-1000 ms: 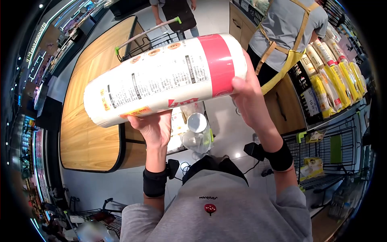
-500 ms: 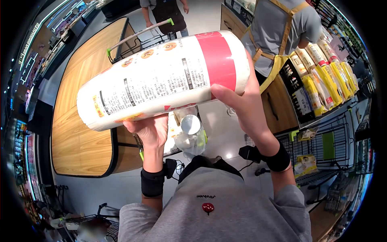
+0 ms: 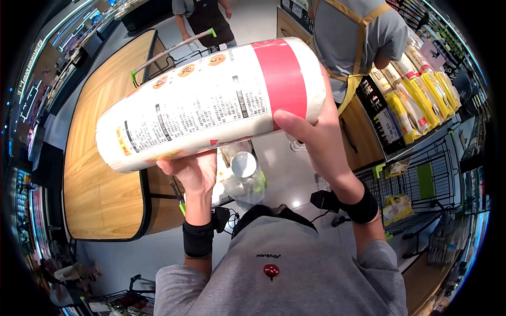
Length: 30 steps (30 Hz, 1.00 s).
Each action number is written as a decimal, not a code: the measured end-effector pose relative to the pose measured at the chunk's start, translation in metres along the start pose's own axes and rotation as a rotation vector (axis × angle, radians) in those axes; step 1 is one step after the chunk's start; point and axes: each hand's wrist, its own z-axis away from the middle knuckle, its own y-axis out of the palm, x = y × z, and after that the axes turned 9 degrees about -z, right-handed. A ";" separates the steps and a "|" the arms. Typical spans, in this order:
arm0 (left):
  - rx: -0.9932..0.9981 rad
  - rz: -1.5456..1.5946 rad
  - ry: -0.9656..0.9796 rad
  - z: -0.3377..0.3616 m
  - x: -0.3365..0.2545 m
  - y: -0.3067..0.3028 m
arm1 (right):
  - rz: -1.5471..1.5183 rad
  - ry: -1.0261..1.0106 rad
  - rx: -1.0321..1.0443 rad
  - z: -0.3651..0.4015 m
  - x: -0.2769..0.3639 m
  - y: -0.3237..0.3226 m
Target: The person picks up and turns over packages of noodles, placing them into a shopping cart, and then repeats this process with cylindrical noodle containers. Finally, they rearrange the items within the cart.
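Observation:
A large white cylindrical package (image 3: pixel 195 105) with a red band, orange round marks and printed text is held up at a tilt before my chest, its right end higher. My right hand (image 3: pixel 319 137) is closed round the red-banded end, the thumb in front and the other fingers hidden behind. Under the lower left part, my left hand (image 3: pixel 192 173) grips it from below, most of its fingers out of sight behind the package. What the package contains cannot be seen.
A wooden table (image 3: pixel 100 210) stands at the left. Below the package is a cart with a clear container (image 3: pixel 245 179). At the right are a display of yellow and white packets (image 3: pixel 416 105) and a wire cart (image 3: pixel 411 184). Two people (image 3: pixel 353 37) stand ahead.
The package and both hands have shifted very slightly left in view, the grip unchanged. The surroundings have moved a little left, and the package's printed side still faces me.

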 end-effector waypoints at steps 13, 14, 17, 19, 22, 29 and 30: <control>0.062 0.040 -0.013 0.002 0.007 0.007 | -0.044 -0.005 -0.037 0.014 0.013 0.001; 0.067 0.043 -0.020 0.002 0.007 0.007 | -0.054 -0.005 -0.040 0.015 0.013 0.001; 0.078 0.053 -0.038 0.003 0.010 0.007 | -0.046 -0.013 -0.047 0.018 0.014 -0.001; 0.084 0.057 -0.044 0.003 0.012 0.010 | -0.049 -0.004 -0.054 0.019 0.015 -0.005; 0.133 0.052 -0.083 0.000 0.015 0.015 | -0.054 -0.003 -0.075 0.019 0.016 -0.011; 0.180 0.081 -0.194 -0.009 0.037 0.029 | -0.027 -0.052 -0.192 0.023 0.013 -0.030; 0.195 0.085 -0.216 -0.010 0.042 0.031 | -0.023 -0.057 -0.211 0.025 0.011 -0.035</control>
